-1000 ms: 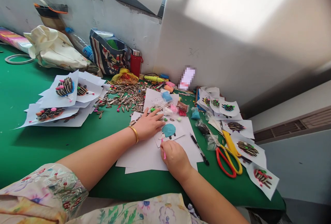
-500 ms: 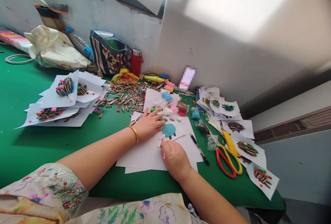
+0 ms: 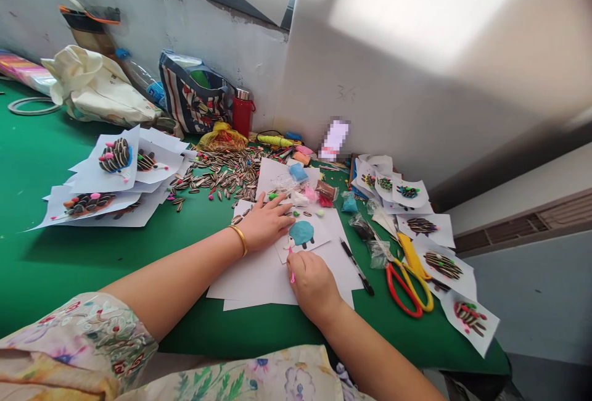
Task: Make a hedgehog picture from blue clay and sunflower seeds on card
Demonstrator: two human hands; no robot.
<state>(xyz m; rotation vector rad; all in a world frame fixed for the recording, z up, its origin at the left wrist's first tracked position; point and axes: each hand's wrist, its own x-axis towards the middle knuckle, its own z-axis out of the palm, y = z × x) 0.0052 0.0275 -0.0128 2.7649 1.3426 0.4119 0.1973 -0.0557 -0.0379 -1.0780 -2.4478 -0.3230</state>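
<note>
My left hand (image 3: pixel 266 223) lies flat with fingers spread over the upper left part of a small white card (image 3: pixel 319 247). On that card is a blue clay hedgehog shape (image 3: pixel 302 232) with dark feet and a pale snout at its left. My right hand (image 3: pixel 317 284) is closed around a thin pink tool (image 3: pixel 291 268), its tip at the card's lower edge just below the snout. Larger white sheets (image 3: pixel 259 293) lie under the card. Bits of green clay and a few sunflower seeds rest on the paper beside my left fingers.
A heap of striped sunflower seeds (image 3: pixel 231 173) lies behind my left hand. Clay packets (image 3: pixel 327 191) sit beyond the card. A black pen (image 3: pixel 357 267) and red-and-yellow scissors (image 3: pixel 407 287) lie at right. Finished seed hedgehog cards (image 3: pixel 444 265) line the right edge; more are stacked left (image 3: pixel 115 160).
Almost nothing differs. Both hands keep their places, the left on the card and the right around the pink tool; the view has shifted very slightly.
</note>
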